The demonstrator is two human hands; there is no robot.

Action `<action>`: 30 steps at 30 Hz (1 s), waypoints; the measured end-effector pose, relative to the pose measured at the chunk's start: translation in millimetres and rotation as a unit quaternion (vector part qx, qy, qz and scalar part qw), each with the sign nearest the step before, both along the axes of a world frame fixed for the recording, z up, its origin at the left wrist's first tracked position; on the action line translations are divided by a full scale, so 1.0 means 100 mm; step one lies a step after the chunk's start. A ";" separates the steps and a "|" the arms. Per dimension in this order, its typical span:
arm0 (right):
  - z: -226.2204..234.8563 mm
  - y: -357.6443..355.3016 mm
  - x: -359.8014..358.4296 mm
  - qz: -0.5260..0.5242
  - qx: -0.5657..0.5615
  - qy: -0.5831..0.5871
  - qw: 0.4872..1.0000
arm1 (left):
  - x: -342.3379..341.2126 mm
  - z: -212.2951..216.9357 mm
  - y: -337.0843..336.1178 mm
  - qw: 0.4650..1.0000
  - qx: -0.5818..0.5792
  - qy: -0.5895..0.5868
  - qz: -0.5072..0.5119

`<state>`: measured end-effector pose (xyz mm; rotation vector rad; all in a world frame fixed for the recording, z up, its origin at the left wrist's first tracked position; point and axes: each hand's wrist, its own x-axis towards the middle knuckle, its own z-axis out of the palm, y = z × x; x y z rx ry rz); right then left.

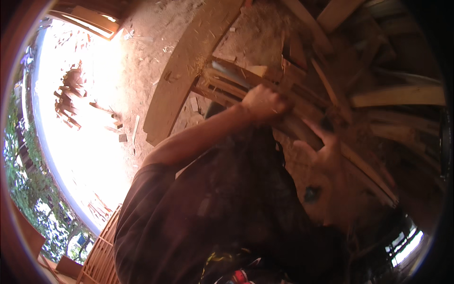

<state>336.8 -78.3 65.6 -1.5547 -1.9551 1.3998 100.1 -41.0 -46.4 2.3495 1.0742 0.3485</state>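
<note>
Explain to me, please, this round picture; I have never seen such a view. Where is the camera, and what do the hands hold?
There is no machine: these are one person's bare hands. The picture comes from a wide fisheye camera on the person's head, looking down, so straight edges bend near the rim. The dark shirt is the person's own. The left hand is curled into a fist by some wood strips; what it holds, if anything, is hidden. The right hand is blurred, its thumb and fingers spread; its hold is unclear. On the left is a wide board with shavings on it; on the right is a plank. Bare ground shows too.
</note>
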 end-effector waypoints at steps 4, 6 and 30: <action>0.07 -0.06 -0.02 0.015 0.016 -0.034 0.999 | 0.09 -0.25 -0.21 0.991 0.051 -0.118 0.021; 0.12 -0.03 -0.04 0.021 0.012 -0.050 0.998 | 0.11 -0.21 -0.20 0.996 -0.002 -0.084 0.026; 1.19 0.03 -0.09 0.110 0.064 -0.194 0.973 | 0.71 0.16 -0.49 0.951 -0.030 -0.298 0.073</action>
